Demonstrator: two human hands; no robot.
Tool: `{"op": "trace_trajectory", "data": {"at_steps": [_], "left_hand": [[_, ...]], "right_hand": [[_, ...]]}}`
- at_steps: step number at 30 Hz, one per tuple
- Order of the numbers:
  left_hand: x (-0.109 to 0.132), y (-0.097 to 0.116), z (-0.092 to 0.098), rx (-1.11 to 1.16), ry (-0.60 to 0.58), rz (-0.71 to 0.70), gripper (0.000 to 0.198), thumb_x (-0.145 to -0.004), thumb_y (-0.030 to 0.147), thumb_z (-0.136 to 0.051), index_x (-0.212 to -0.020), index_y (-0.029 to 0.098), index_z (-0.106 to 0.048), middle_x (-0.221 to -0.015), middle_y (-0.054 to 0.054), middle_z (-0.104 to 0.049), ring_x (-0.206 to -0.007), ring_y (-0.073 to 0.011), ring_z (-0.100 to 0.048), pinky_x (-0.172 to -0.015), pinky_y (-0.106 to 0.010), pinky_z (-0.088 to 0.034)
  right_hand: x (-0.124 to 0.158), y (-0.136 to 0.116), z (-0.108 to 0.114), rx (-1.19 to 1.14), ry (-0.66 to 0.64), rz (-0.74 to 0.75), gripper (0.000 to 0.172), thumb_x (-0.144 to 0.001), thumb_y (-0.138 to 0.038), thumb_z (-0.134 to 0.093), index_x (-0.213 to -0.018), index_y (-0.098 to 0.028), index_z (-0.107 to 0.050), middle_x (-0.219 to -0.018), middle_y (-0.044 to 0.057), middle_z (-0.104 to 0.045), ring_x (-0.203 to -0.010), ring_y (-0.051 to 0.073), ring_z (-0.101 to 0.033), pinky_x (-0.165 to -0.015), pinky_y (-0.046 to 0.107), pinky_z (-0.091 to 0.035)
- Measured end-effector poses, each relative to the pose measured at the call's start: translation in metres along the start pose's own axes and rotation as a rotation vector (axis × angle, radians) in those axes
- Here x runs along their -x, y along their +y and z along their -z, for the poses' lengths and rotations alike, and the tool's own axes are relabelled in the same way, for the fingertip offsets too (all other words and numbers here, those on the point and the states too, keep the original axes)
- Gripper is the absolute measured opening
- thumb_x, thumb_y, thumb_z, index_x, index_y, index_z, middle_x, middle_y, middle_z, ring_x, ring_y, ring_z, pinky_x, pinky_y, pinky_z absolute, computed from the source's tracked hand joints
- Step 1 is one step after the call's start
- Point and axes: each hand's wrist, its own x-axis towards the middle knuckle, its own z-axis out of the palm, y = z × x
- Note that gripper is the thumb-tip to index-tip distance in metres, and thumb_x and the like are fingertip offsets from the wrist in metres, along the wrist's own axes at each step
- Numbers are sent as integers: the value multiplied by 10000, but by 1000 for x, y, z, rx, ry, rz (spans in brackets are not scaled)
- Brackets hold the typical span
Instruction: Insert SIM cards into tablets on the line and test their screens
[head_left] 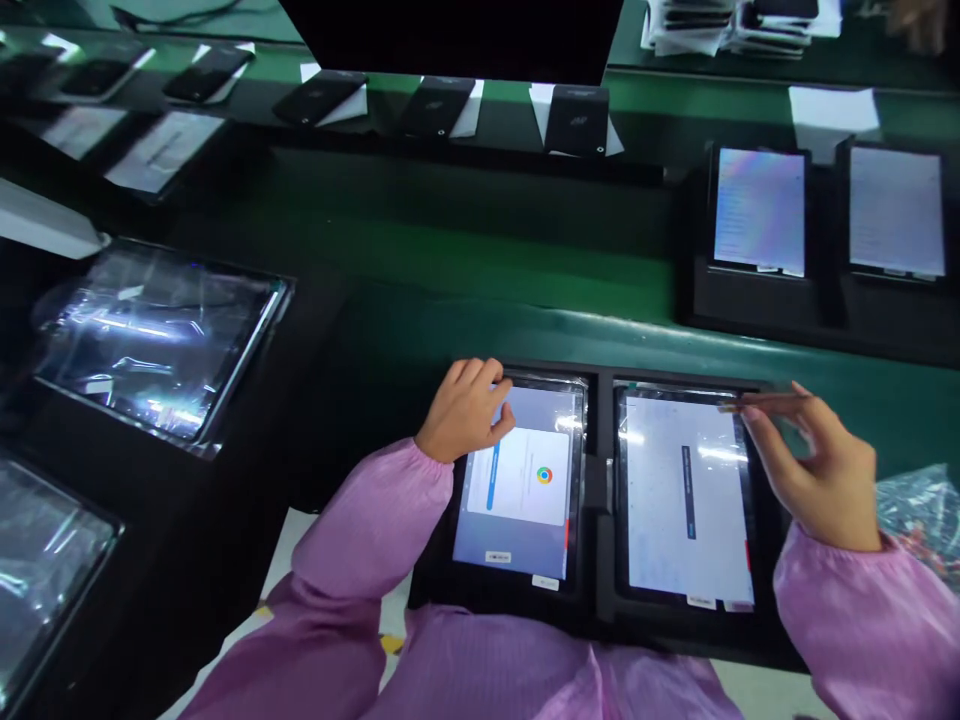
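Along green bench point(480, 250), lit tablets point(757, 210) in trays.

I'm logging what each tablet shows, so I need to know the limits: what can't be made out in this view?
- Left tablet: its upper left corner is covered by the left hand; dialog text too small.
- Right tablet: screen glare, text too small to read.
- Right hand: whether its fingers touch the screen is unclear.
- Far tablets: screens blurred.
- Wrapped tablets at left: glare hides the screens.
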Motion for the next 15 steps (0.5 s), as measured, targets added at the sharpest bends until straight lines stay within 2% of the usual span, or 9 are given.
{"op": "trace_trajectory", "data": {"at_steps": [2, 5, 9, 11, 13, 15], "left_hand": [[1, 2, -5, 11, 8, -4, 306, -835, 229, -480, -1022, 114, -692, -960, -129, -610, -859, -262, -521, -762, -408, -410], [0, 4, -12, 20, 25, 59, 348, -854, 235, -467, -1089, 74, -667, -984, -151, -607, -878, -280, -522, -756, -420, -408], [-7, 0, -12, 73, -9, 53, 248, -841, 208, -475, -895, 101, -692, -883, -112, -597, -854, -253, -527, -821, -420, -432], [-10, -5, -3, 107, -26, 34, 229, -841, 186, -467, -799, 132, -686, -849, -82, -589, -872, -232, -538, -929, -428, -425], [-13, -10, 15, 206, -65, 13, 256, -859, 179, -446, -755, 148, -678, -910, -78, -602, -930, -216, -556, -995, -412, -414], [-15, -14, 42, 379, -128, 20, 270, -872, 179, -425, -766, 147, -671, -1035, -91, -617, -950, -195, -581, -940, -363, -456]], "right_hand": [[-17, -19, -3, 11, 34, 88, 55, -854, -278, -641, -846, -225, -631, -824, 48, -718, -863, 256, -705, -998, 503, -515], [-35, -44, -17, -4, -23, 240, 21, -866, -240, -634, -849, -229, -640, -808, 25, -707, -898, 239, -687, -983, 482, -523], [-49, -70, -34, -93, -113, 313, 39, -883, -221, -623, -850, -242, -630, -797, -12, -698, -766, 181, -656, -1007, 496, -497], [-53, -82, -31, -133, -129, 323, 34, -874, -216, -639, -848, -239, -635, -801, -9, -697, -764, 176, -654, -1001, 483, -500], [-55, -95, -18, -195, -157, 302, 51, -854, -193, -663, -868, -240, -647, -824, 1, -705, -779, 176, -663, -973, 441, -521], [-55, -106, 3, -248, -174, 207, 86, -831, -204, -690, -891, -262, -666, -862, 5, -719, -783, 181, -676, -881, 383, -565]]}}
